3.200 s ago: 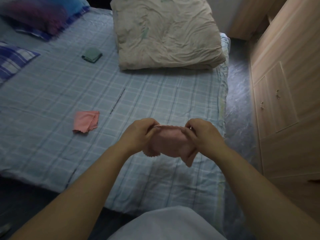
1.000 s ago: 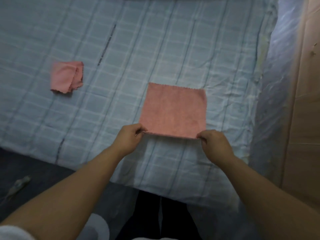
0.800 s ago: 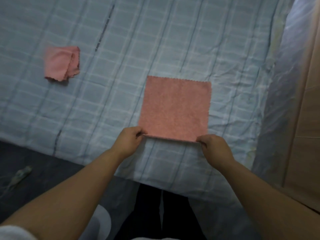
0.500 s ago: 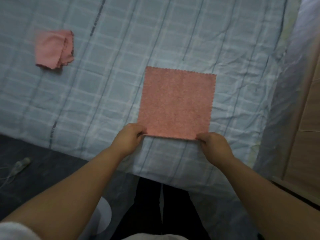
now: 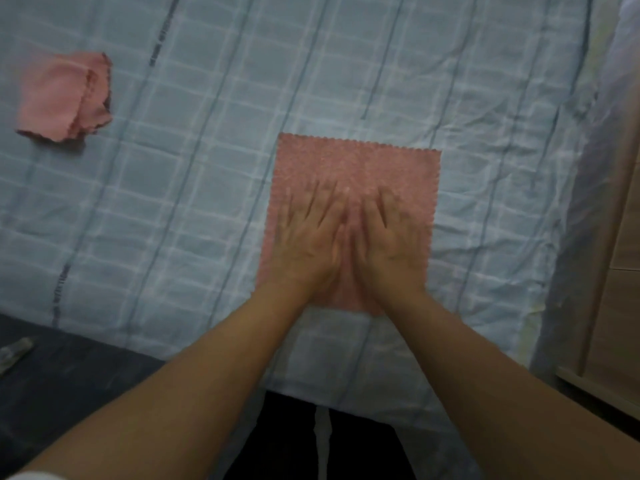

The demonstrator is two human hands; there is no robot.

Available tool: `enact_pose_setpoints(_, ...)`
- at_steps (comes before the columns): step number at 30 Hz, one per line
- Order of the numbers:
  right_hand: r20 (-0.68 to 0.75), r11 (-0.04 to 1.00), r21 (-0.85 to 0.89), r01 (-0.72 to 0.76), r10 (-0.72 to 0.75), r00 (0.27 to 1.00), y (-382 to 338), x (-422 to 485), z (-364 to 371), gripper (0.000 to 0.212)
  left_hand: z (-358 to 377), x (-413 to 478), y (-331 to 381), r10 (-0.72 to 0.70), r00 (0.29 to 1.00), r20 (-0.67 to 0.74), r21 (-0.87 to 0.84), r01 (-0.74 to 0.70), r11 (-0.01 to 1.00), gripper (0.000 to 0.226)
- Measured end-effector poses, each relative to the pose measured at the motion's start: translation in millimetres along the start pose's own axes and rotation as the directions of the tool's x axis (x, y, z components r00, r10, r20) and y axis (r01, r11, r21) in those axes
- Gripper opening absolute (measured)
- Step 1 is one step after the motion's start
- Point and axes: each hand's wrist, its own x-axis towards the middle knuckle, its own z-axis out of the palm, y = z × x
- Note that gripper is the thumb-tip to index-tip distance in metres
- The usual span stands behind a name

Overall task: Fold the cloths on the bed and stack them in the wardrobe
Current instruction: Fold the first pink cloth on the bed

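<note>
A square pink cloth with a zigzag edge lies spread flat on the blue checked bed sheet, near the bed's front edge. My left hand and my right hand rest side by side on the cloth's near half, palms down and fingers apart, holding nothing. A second pink cloth, loosely folded and rumpled, lies on the sheet at the far left. The wardrobe shows as a wooden panel along the right edge.
Between the bed's right side and the wardrobe runs a narrow strip of pale floor. Dark floor lies in front of the bed at lower left, with a small light object on it.
Both hands have let go of the cloth's near corners and moved onto its middle, palms flat. Before that the cloth went from held in the air to spread on the sheet.
</note>
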Motion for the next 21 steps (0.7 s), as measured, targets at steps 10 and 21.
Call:
enact_pose_setpoints(10, 0.027, 0.974, -0.218, 0.066, -0.061, 0.998, 55, -16, 44, 0.064, 53, -29, -58, -0.084, 0.994, 0.066, 0.201, 0.069, 0.977, 0.065)
enact_pose_setpoints(21, -0.146, 0.992, -0.085, -0.089, 0.076, 0.986, 43, -18, 28, 0.053, 37, -37, -50, -0.145, 0.989, -0.009, 0.131, 0.145, 0.981, 0.064)
